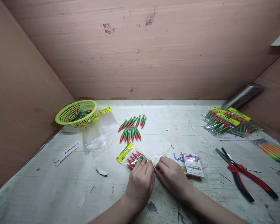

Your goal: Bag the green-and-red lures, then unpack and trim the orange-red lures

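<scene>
In the head view a clear plastic bag of fishing lures (126, 153) lies on the table, its yellow "BCT LURE" header pointing up and left. Red and green lures show through the plastic. My left hand (141, 179) has its fingers curled over the lower right part of this bag, covering some of the lures. Beside it, my right hand (171, 174) is closed in a pinch at the bag's clear end; the exact grip is hidden by the fingers. Loose red-green fishing lures (130, 133) lie in two rows just beyond the bag.
A yellow-green basket (59, 119) with lures stands at left near empty header bags (93, 137). Packed lure bags (224, 123) pile up at right, before a metal cylinder (244, 95). Red-handled pliers (242, 174) and a printed card box (193, 165) lie right of my hands.
</scene>
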A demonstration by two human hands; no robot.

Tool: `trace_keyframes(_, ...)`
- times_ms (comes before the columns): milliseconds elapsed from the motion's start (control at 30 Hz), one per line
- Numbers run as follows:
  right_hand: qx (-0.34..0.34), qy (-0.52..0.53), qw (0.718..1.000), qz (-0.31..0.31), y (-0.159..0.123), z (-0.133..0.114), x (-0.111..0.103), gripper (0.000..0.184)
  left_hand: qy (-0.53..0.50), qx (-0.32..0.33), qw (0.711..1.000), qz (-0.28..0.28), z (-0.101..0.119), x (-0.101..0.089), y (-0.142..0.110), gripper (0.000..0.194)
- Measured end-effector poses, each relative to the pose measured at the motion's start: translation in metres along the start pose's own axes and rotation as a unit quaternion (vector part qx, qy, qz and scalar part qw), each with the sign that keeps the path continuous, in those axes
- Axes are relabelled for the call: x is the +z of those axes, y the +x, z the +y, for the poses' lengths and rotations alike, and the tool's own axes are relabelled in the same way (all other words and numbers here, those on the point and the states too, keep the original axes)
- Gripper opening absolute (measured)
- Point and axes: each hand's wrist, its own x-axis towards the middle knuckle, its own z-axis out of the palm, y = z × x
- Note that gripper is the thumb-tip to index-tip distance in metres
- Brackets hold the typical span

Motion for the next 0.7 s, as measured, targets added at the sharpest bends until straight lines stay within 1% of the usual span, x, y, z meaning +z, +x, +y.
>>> trace_keyframes(133,-0.019,-0.033,0.999,0.024,0.005,0.005,-0.005,0.027,-0.022,0.024,0.999,-0.011,0.004,-0.004,-0.004,0.022)
trace_keyframes(200,-0.060,-0.036,0.997,0.019,0.007,0.007,-0.008,0.030,-0.014,0.024,0.999,-0.027,0.006,-0.010,-0.007,0.024)
trace_keyframes(300,-0.131,-0.032,0.991,0.003,0.005,0.007,-0.013,0.035,0.024,0.001,0.999,-0.048,0.005,-0.018,-0.013,0.036)
trace_keyframes(367,-0.170,-0.036,0.985,-0.005,0.003,0.006,-0.015,0.036,0.043,0.000,0.998,-0.041,0.001,-0.021,-0.018,0.040)
trace_keyframes(467,-0.212,-0.047,0.976,-0.013,0.000,0.005,-0.016,0.032,0.045,0.010,0.999,-0.018,-0.004,-0.021,-0.025,0.030)
trace_keyframes(567,-0.232,-0.048,0.971,-0.034,0.001,0.001,-0.017,0.032,0.036,0.016,0.999,0.004,-0.006,-0.022,-0.026,0.025)
trace_keyframes(633,-0.234,-0.046,0.969,-0.058,0.001,-0.002,-0.018,0.033,0.039,0.024,0.999,0.006,-0.004,-0.025,-0.026,0.023)
trace_keyframes(700,-0.227,-0.043,0.971,-0.069,0.001,-0.007,-0.020,0.036,0.042,0.029,0.999,-0.002,-0.001,-0.031,-0.027,0.023)
